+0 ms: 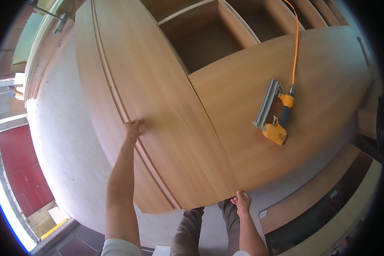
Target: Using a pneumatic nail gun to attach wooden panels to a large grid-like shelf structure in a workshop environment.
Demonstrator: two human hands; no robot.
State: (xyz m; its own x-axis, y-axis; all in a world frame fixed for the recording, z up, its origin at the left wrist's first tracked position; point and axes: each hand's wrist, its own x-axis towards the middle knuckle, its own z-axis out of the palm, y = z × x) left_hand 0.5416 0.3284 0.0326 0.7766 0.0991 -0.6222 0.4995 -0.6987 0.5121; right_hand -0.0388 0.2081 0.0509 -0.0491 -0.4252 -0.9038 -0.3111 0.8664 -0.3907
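A long wood-veneer panel [170,115] lies on a large cabinet frame. Two thin parallel wooden strips [111,85] run along its left part. My left hand [134,128] is closed over these strips about midway, with its fingertips on the panel's face. At the panel's near right corner, my right hand [242,201] pinches the edge between thumb and fingers. A second veneer panel [230,102] adjoins on the right, a narrow dark seam between the two. A yellow and silver nail gun [275,113] rests on it, away from both hands.
An orange air hose [296,47] runs from the nail gun to the far edge. Open cabinet compartments [205,36] show beyond the panels. Stacked boards [47,59] stand at far left above the pale floor [68,141]. Dark-fronted boards [320,209] lie at near right.
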